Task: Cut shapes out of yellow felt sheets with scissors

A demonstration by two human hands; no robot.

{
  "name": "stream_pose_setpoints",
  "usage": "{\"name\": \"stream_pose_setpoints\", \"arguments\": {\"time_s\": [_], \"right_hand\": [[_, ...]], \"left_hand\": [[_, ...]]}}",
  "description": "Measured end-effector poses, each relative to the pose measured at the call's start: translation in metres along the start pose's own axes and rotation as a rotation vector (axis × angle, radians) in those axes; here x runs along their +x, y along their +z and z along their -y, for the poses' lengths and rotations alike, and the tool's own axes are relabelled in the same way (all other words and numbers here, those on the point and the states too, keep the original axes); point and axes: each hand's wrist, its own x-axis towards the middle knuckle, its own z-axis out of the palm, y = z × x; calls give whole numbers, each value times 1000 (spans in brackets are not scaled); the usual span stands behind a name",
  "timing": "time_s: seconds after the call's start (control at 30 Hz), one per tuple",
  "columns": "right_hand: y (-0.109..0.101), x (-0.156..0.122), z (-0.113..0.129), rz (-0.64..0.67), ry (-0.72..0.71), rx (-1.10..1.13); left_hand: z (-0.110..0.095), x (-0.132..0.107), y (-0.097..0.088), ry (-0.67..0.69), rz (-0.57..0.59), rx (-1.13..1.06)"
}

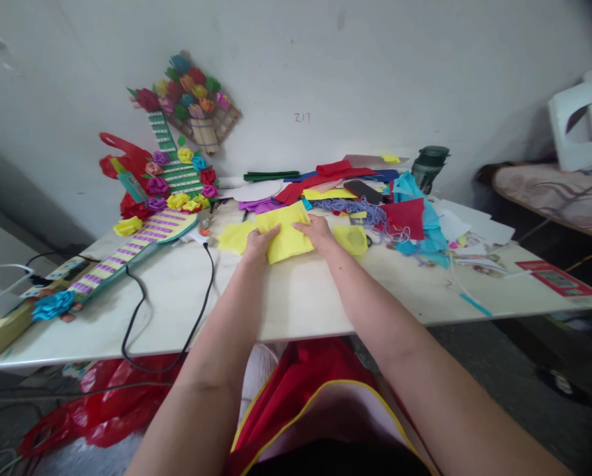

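Observation:
Both of my hands grip a piece of yellow crepe paper (286, 233) just above the white table. My left hand (258, 242) pinches its left side, thumb on top. On the right side, my right hand (319, 233) holds it the same way, its fingers partly hidden under the sheet. More yellow paper (351, 240) lies flat on the table by my right wrist, and another yellow piece (233, 238) lies by my left hand. Whether these pieces join the held one I cannot tell.
Behind my hands are red paper strips (320, 181), a black phone (363, 192), purple yarn (355, 210) and blue paper (432, 231). A flower-trimmed guitar shape (131, 248) stands left near a hot glue gun (196, 234) with a trailing black cord (141, 297). A dark bottle (428, 166) stands back right.

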Motion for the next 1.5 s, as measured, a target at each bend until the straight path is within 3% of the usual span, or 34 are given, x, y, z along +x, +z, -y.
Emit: {"name": "stream_pose_setpoints", "arguments": {"time_s": [0.2, 0.4, 0.67, 0.9, 1.03, 1.5], "right_hand": [[3, -3, 5, -16, -29, -48], [3, -3, 7, -39, -48, -80], [3, -2, 8, -29, -30, -57], [-1, -8, 14, 119, 171, 101], [-3, -12, 16, 168, 252, 81], [-7, -11, 17, 124, 230, -91]], "left_hand": [[5, 6, -2, -11, 42, 38], [10, 13, -3, 87, 15, 122], [8, 12, -2, 90, -15, 155], [4, 8, 1, 170, -6, 62], [3, 6, 2, 198, -25, 72], [6, 13, -4, 269, -24, 133]]}}
